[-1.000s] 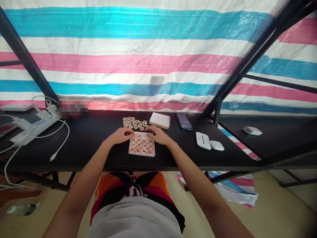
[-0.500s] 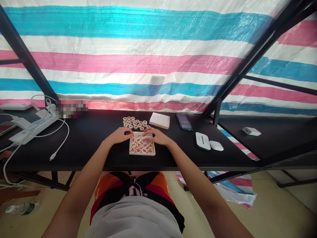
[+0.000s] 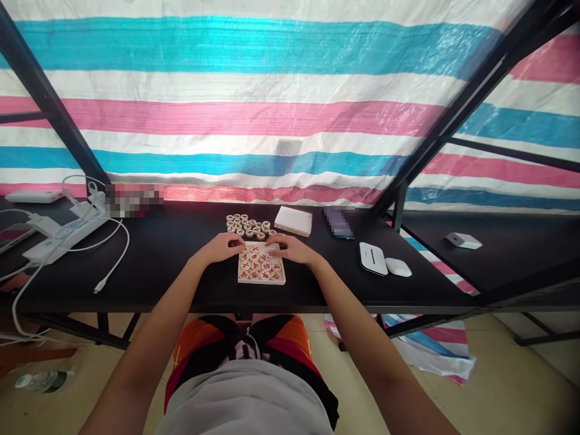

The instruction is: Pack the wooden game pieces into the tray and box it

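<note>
A shallow white box (image 3: 261, 282) holds rows of round Chinese chess pieces (image 3: 255, 266) with red characters. My left hand (image 3: 222, 246) rests at the box's far left corner, fingers curled and thumb and forefinger on its rim. Over the far right corner reaches my right hand (image 3: 292, 248), its fingers apart and their tips above the pieces there; I see nothing clearly held in it. Part of the far row is covered by these fingers. Just behind the box, more chess pieces (image 3: 247, 226) with dark characters lie in a loose cluster, a few red ones at its right end.
A white box lid (image 3: 293, 220) lies behind my right hand. Farther right are a blurred-out phone-like item (image 3: 339, 223), a white flat device (image 3: 373, 258) and a white rounded case (image 3: 398, 267). A power strip (image 3: 58, 238) with white cables occupies the table's left side.
My right fingers have drawn back slightly toward the box's right edge, uncovering more of the pieces. My left hand stays at the left rim. The view has shifted a little.
</note>
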`<state>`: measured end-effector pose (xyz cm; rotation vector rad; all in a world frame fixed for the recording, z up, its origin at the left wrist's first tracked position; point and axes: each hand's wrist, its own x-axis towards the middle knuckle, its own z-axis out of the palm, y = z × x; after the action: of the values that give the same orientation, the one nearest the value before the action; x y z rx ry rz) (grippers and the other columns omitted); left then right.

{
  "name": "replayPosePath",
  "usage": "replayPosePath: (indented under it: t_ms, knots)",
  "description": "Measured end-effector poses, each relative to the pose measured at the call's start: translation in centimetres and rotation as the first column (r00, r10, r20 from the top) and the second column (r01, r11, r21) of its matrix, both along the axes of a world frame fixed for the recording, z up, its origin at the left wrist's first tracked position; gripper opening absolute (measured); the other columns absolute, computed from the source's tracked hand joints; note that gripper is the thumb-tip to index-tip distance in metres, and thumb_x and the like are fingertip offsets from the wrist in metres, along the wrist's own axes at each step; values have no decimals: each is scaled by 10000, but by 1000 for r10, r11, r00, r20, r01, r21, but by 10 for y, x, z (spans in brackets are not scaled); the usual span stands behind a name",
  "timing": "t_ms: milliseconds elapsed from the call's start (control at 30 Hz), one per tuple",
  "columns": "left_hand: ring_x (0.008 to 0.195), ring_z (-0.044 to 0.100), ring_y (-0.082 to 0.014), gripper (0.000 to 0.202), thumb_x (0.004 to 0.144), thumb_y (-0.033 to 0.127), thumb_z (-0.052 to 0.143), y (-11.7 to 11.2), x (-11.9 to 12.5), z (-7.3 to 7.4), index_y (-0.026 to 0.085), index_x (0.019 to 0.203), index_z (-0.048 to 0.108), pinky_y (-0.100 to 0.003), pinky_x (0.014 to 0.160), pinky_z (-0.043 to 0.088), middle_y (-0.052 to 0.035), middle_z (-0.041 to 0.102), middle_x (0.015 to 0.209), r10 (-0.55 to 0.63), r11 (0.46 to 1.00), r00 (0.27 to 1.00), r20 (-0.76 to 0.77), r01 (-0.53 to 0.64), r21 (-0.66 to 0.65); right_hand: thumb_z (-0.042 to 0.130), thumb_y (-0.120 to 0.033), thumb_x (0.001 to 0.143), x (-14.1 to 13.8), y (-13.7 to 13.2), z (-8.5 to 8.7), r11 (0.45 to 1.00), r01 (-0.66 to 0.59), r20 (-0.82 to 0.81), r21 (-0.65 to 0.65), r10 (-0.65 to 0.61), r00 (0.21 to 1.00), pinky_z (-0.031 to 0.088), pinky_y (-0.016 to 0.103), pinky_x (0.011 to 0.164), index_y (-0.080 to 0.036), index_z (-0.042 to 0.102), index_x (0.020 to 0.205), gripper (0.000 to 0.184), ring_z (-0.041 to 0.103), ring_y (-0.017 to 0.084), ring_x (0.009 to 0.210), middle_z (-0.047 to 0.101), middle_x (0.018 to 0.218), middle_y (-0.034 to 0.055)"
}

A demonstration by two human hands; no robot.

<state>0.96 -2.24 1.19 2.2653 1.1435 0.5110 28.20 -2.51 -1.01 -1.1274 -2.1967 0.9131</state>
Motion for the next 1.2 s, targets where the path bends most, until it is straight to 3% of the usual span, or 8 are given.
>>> replayPosePath:
  t_ms: [167,367,500,600,700,800,933,1200]
  knots:
    - [785,603,-198,356,816,498,513,1,0,-1,201,891,696,-284,700,469,-45,674,857,5,1000,1000,5,-5,5,675,-379,767,0,-1,3,999,-35,19,39,35,999,418,373,985,-236,715,999,276,556,231,1137,606,1210,59]
    - [785,602,-194,352,825,490,504,2,-1,-2,206,889,701,-281,703,468,-39,678,865,9,1000,1000,2,-9,-3,711,-309,727,-1,-3,5,999,-24,83,34,21,996,387,383,1012,-200,711,958,256,567,239,1102,594,1206,76]
    - [779,602,-196,365,810,501,511,3,-1,-3,199,885,701,-277,694,471,-43,677,845,23,1000,1000,-2,-23,6,657,-325,766,-4,-1,0,994,7,25,109,-10,1000,446,367,922,-201,688,973,243,589,217,1021,638,1095,56]
    - [780,604,-195,361,811,494,510,3,-1,-2,199,901,698,-273,693,470,-43,678,846,21,1000,1000,0,-21,7,607,-368,803,-3,1,-1,981,113,-71,156,-103,992,488,331,821,-203,669,978,248,604,198,952,656,1030,50]
    - [793,609,-198,356,819,484,506,1,-1,-1,197,909,696,-273,699,471,-45,680,861,14,1000,1000,0,-14,-1,597,-415,806,3,5,0,931,312,-148,188,-287,946,491,315,778,-197,652,961,272,616,189,909,674,980,53]
    - [796,611,-199,364,824,492,502,0,-2,1,197,913,696,-273,695,473,-49,683,870,11,1000,1000,-6,-11,-8,599,-414,799,10,10,-3,875,449,-97,180,-438,894,485,314,754,-179,645,928,272,621,177,819,682,899,53]
    - [791,613,-196,367,824,499,504,1,-2,-1,202,921,698,-271,691,474,-46,686,871,11,1000,1000,-10,-11,-4,605,-369,794,17,15,-12,890,427,55,161,-440,896,479,308,748,-173,655,911,234,611,167,759,683,829,44]
    - [782,617,-188,339,828,480,509,1,-2,2,213,913,701,-260,683,470,-32,688,865,7,1000,1000,-4,-7,-12,619,-301,778,16,20,-20,921,346,90,179,-366,926,474,280,725,-169,680,941,219,607,152,735,690,814,37]
